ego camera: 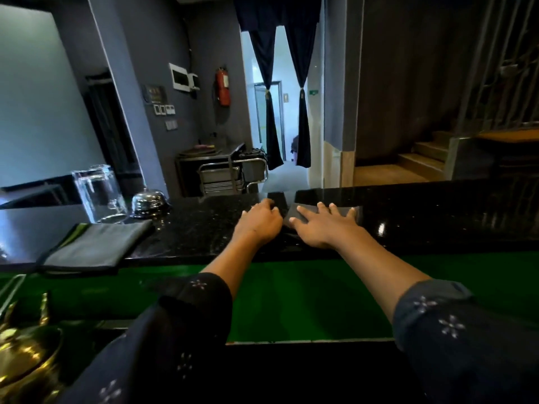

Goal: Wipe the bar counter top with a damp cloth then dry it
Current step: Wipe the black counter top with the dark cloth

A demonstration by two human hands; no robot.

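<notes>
The black polished bar counter top (437, 217) runs across the middle of the view. A dark grey cloth (344, 212) lies on it near the far edge. My right hand (323, 225) presses flat on this cloth with fingers spread. My left hand (259, 221) rests just left of it, fingers curled at the cloth's left edge. A second grey cloth (93, 246), folded, with a green and black edge, lies on the counter's near left side.
A glass pitcher (97, 193) and a chrome call bell (150, 202) stand at the counter's left rear. A brass pot (26, 354) sits at lower left. A green ledge (306, 298) lies below the counter. Beyond are a metal trolley (230, 170), curtains and stairs.
</notes>
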